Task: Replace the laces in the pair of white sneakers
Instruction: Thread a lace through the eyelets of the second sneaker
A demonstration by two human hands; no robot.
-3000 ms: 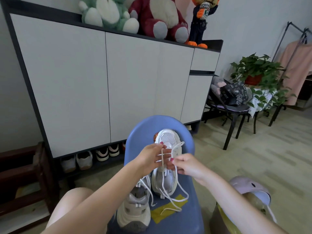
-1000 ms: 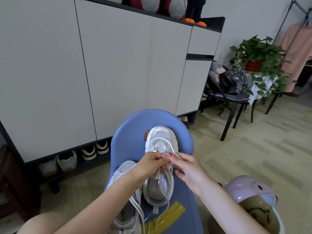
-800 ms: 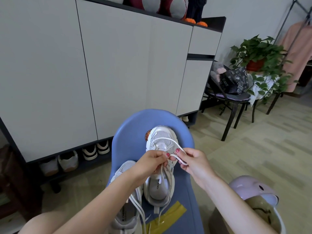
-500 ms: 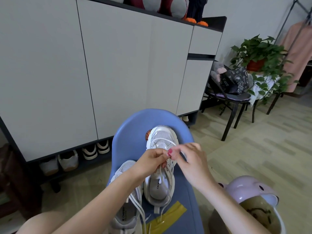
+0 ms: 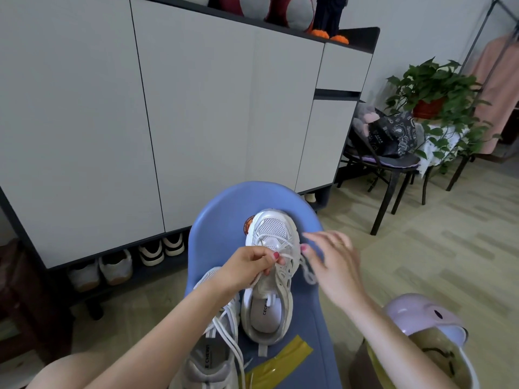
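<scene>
Two white sneakers stand on a blue chair seat (image 5: 222,220). The far sneaker (image 5: 271,276) points away from me, its toe near the chair back. My left hand (image 5: 247,269) pinches the white lace (image 5: 283,258) over its eyelets. My right hand (image 5: 332,262) hovers to the right of that shoe, blurred, fingers spread, and a loop of lace (image 5: 307,272) hangs by its thumb. The near sneaker (image 5: 207,343) lies under my left forearm with loose laces trailing over it.
A yellow strip (image 5: 276,363) lies on the seat near the shoes. A lilac-lidded bin (image 5: 421,318) stands at lower right. A white shoe cabinet (image 5: 196,113) is right behind the chair, with shoes (image 5: 115,266) below. A black chair (image 5: 387,164) and a plant (image 5: 438,88) stand right.
My right hand has drawn away to the right from my left hand and spread its fingers. The left hand keeps its pinch on the lace at the eyelets.
</scene>
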